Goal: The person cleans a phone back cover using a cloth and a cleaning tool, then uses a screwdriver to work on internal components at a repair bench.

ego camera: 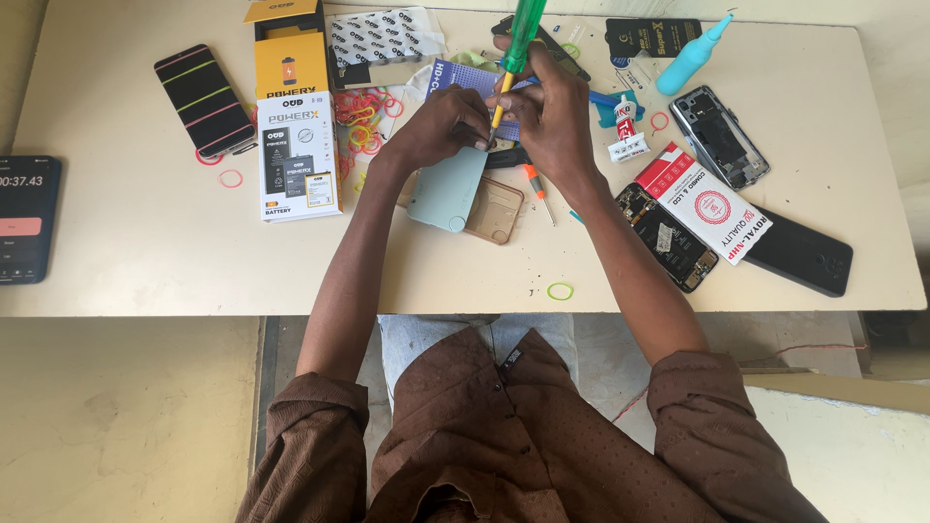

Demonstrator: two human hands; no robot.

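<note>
- The pale green phone (448,190) lies face down on the surface (145,252), its upper edge under the fingers of your left hand (441,126) and its lower end reaching back towards you. By its look it is light, thin and stiff, with a smooth back that will likely slip on the surface, so pinch it by the long edges and do not press on the flat.
- Your left hand is curled over that upper edge, fingers narrowed and bent down onto the phone, steadying it; whether the fingertips also pinch a small part cannot be made out.
- Your right hand (552,116) is closed around the green-handled screwdriver (516,53), fingers wrapped low on the shaft near the yellow collar. The handle rises up and away past your knuckles, and the tip points down between the two sets of fingers.
- The screwdriver is stiff and light; a hold low on the shaft gives fine control, but the tip could skate off and scratch.
- Both forearms run forward from your body and meet over the phone, wrists bent inward, hands touching.
- Just beside your left fingers, on the near side, a clear phone case (494,211) lies partly under the phone; it looks soft and bendable.
- Below your right fingers lies a small orange-handled screwdriver (539,190).
- Well apart to the outside of your right hand an opened phone (670,239) shows its fragile insides.
</note>
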